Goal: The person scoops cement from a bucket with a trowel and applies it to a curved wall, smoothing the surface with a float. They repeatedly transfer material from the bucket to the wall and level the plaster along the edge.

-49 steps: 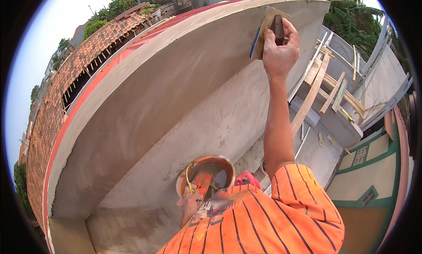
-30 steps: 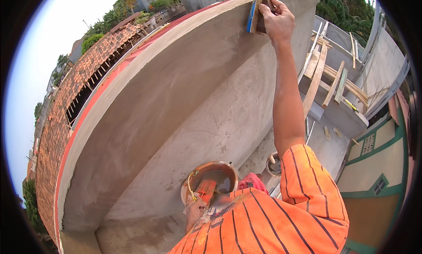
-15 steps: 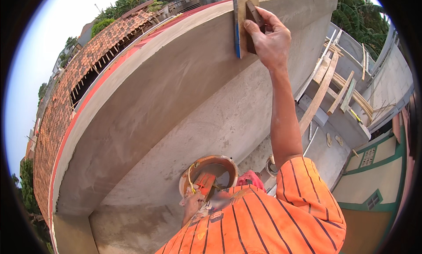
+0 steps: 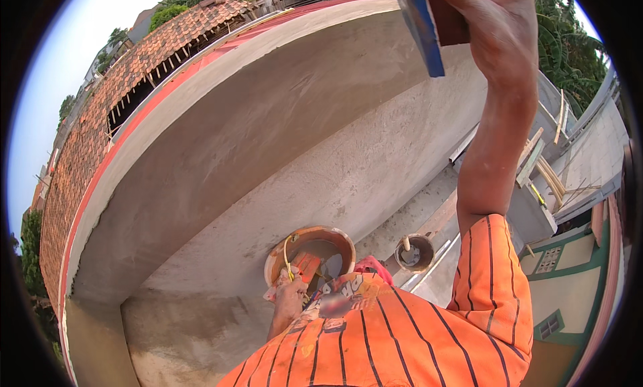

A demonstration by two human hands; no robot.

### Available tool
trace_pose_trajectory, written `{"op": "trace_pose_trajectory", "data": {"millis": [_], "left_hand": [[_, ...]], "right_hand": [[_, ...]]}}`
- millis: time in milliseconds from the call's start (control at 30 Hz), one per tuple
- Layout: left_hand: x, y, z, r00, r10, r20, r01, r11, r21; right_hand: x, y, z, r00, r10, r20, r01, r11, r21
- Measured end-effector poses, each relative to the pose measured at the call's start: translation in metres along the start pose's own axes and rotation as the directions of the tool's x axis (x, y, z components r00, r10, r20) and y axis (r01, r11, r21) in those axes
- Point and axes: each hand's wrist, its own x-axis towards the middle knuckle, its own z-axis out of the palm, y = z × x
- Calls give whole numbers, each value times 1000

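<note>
— Two hands busy, then. What has each got?

— My left hand [image 4: 289, 294] grips the rim of the brown bucket [image 4: 310, 253] and holds it up close against my orange striped shirt [image 4: 415, 333], so the mix stays within reach, I'd say. An orange-handled tool [image 4: 307, 265] lies inside that bucket.

— And just right of the bucket?

— A smaller round pot [image 4: 414, 253] with a stick standing in it, down on the ledge below me.

— Your right hand?

— My right hand [image 4: 499, 25] is raised well above the bucket, fingers wrapped tight round the handle of the plastering float [image 4: 420, 25]. The float sits up by the top edge of the curved plastered wall [image 4: 268, 139]. I can't tell if its face touches the plaster.

— Which way does the float run?

— Its long axis runs roughly up and down the wall, tilted a little, blue edge turned toward the bucket's side. I judge I hold it so to draw it across the surface.

— Beyond the wall?

— A tiled roof [image 4: 134, 92] and trees.
</note>
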Motion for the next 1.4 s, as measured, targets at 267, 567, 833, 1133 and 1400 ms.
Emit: {"op": "trace_pose_trajectory", "data": {"millis": [267,567,833,1133,1400], "left_hand": [[-8,-5,12,986,158,51,-166,949,268],[-46,35,36,991,27,131,-58,969,241],[-50,24,31,996,55,72,-69,974,214],[-52,-3,37,937,320,-137,-240,879,413],[-66,-42,49,939,150,-309,-207,965,-161]], "right_hand": [[-146,133,193,437,498,749,-472,836,-281],[-326,284,419,162,836,524,-318,547,-774],[-353,300,418,82,909,408,-391,406,-826],[-322,275,399,434,750,498,-577,657,-485],[-256,163,362,107,145,984,-978,-165,130]]}}
